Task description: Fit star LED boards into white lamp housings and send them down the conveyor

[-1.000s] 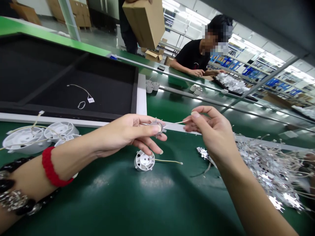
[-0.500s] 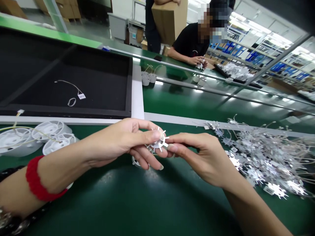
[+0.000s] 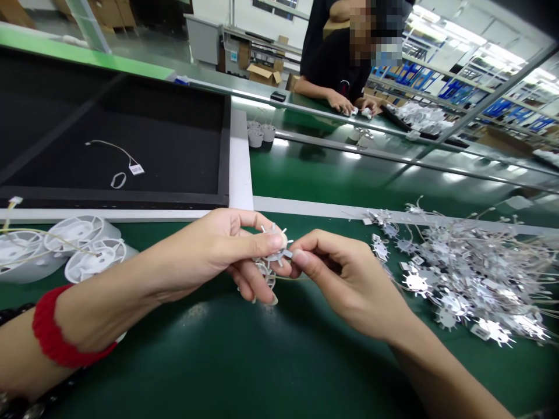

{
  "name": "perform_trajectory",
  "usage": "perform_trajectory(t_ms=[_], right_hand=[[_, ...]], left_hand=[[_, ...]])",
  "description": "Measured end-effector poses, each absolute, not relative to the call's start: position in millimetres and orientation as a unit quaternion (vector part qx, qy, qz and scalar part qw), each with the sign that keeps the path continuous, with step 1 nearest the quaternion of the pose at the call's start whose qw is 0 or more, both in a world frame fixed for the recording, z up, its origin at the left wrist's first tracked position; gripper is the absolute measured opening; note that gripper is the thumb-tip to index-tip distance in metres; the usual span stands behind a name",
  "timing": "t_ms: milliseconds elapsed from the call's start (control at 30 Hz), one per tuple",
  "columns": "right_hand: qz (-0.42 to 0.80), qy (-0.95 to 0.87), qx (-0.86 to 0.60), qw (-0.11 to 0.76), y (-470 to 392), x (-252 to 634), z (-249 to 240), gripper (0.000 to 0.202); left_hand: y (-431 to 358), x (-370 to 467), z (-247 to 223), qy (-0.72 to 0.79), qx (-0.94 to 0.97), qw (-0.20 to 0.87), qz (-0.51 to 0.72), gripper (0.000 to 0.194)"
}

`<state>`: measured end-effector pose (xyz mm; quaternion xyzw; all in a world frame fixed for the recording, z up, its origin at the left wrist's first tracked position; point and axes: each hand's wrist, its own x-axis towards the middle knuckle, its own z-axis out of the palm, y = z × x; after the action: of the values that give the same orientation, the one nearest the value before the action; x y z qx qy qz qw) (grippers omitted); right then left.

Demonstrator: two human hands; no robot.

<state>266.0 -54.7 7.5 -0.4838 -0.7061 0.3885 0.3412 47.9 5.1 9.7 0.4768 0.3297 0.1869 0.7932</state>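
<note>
Between the thumb and fingers of my left hand [image 3: 236,244] is a small white star-shaped part [image 3: 276,249] with thin spokes round its rim. Under it, partly covered by the fingers, a white ring-like plastic piece [image 3: 267,277] shows. My right hand [image 3: 336,273] has thumb and forefinger pinched at the star-shaped part's right edge, on one of its flat prongs. A thin pale wire [image 3: 292,278] runs from beneath the left fingers toward the right hand. A red band circles the left wrist.
A heap of star-shaped parts with wires [image 3: 471,267] covers the right side of the green table [image 3: 244,361]. Round white plastic housings [image 3: 89,256] stand at left. Behind them lies a black tray [image 3: 174,157] holding a wired tag [image 3: 136,169]. Across the bench, a person [image 3: 336,87] handles white parts.
The star-shaped part has turned slightly and shifted a little left with both hands. More of the ring-like piece beneath shows. Across the bench, the co-worker's hands have moved apart.
</note>
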Motion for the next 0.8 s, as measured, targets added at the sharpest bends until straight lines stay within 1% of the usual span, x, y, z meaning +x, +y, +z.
perform_trajectory(t_ms=[100, 200, 367, 500, 567, 633, 667, 700, 733, 800], right_hand=[[0.385, -0.708, -0.484, 0.340, -54, 267, 11, 0.025], [0.374, -0.706, -0.498, 0.338, -54, 265, 15, 0.022], [0.421, -0.679, -0.501, 0.332, -54, 261, 13, 0.018], [0.412, -0.677, -0.510, 0.335, -52, 262, 13, 0.018], [0.401, -0.680, -0.515, 0.335, -52, 263, 15, 0.023], [0.405, -0.678, -0.512, 0.338, -51, 264, 17, 0.025], [0.410, -0.676, -0.509, 0.340, -51, 264, 18, 0.025], [0.414, -0.676, -0.505, 0.342, -51, 264, 18, 0.024], [0.416, -0.676, -0.503, 0.343, -51, 263, 18, 0.023], [0.419, -0.679, -0.499, 0.340, -52, 263, 19, 0.023]], left_hand=[[6, 46, 10, 0.337, 0.495, 0.779, 0.186, 0.052], [6, 45, 10, 0.347, 0.517, 0.761, 0.182, 0.046], [6, 46, 9, 0.356, 0.571, 0.722, 0.164, 0.031], [5, 42, 15, 0.358, 0.632, 0.671, 0.149, 0.030], [2, 38, 15, 0.376, 0.693, 0.592, 0.166, 0.038], [-3, 34, 11, 0.391, 0.774, 0.457, 0.198, 0.053], [-7, 33, 9, 0.388, 0.813, 0.378, 0.213, 0.056], [-10, 32, 6, 0.376, 0.846, 0.304, 0.225, 0.055], [-12, 32, 4, 0.359, 0.872, 0.239, 0.231, 0.049], [-16, 33, 3, 0.326, 0.905, 0.149, 0.230, 0.035]])
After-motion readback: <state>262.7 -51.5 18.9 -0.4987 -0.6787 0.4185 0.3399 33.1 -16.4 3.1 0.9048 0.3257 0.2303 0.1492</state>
